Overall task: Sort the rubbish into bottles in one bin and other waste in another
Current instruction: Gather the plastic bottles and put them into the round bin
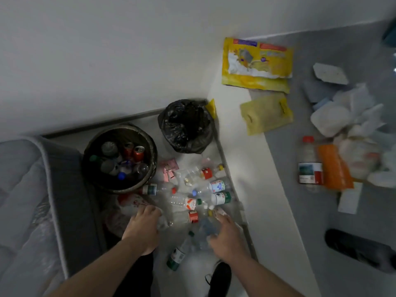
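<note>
Several plastic bottles [192, 200] lie in a heap on the white floor in front of me. My left hand [142, 229] reaches down at the heap's left side, its fingers curled over a clear crumpled bottle [164, 221]. My right hand [227, 239] closes on a clear bluish bottle [205, 230] at the heap's near right. Behind the heap a round dark bin [94, 181] holds bottles and two red cans. To its right stands a bin lined with a black bag [199, 140], and its inside is too dark to read. Pink paper scraps [169, 168] lie between the bins.
Grey bedding [32, 189] rises on the left, and a metal rail [235, 189] borders the heap on the right. On the grey floor at right lie yellow bags [257, 63], a big red-capped bottle [309, 161], an orange packet [334, 168] and white waste [351, 116]. My black shoe [219, 277] is near.
</note>
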